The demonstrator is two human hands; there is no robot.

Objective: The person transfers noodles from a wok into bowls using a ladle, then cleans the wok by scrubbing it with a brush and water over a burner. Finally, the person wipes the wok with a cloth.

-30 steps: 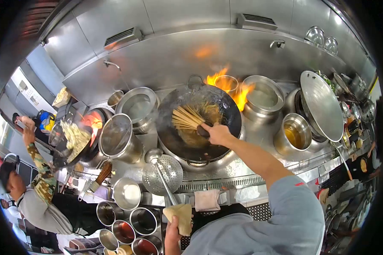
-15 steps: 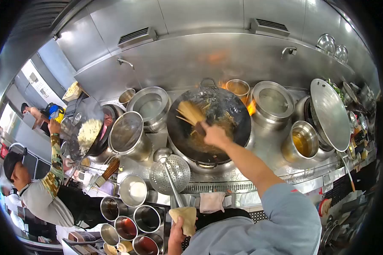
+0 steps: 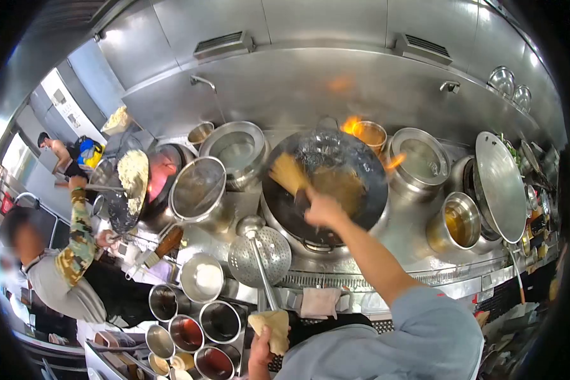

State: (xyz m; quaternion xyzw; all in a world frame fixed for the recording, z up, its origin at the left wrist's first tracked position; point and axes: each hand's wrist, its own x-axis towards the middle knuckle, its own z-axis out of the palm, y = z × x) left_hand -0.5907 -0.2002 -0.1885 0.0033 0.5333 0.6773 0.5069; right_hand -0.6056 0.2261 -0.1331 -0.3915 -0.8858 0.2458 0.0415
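A large black wok (image 3: 377, 190) with brownish liquid in its bottom sits on the stove in the centre. Over it, my right hand (image 3: 324, 211) is wrapped round the dark handle of a straw-coloured bamboo brush (image 3: 289, 173), whose bristles point to the upper left inside the wok. At the bottom centre, my left hand (image 3: 260, 345) grips a folded beige cloth (image 3: 273, 330). This cloth lies against the handle end of a steel ladle (image 3: 251, 226), and the ladle rests across a round perforated strainer (image 3: 239, 258).
Flames (image 3: 351, 125) rise behind the wok beside a small pot (image 3: 370, 134). Steel pots flank it, and a large pan (image 3: 500, 190) leans at the right. Sauce containers (image 3: 187, 334) stand lower left. A co-worker (image 3: 66, 288) at the left tosses pale food in another wok (image 3: 125, 212).
The view has shifted slightly. My right hand and the brush remain over the wok, where the liquid looks more gathered. The co-worker's wok has tilted, and the flame behind mine has grown.
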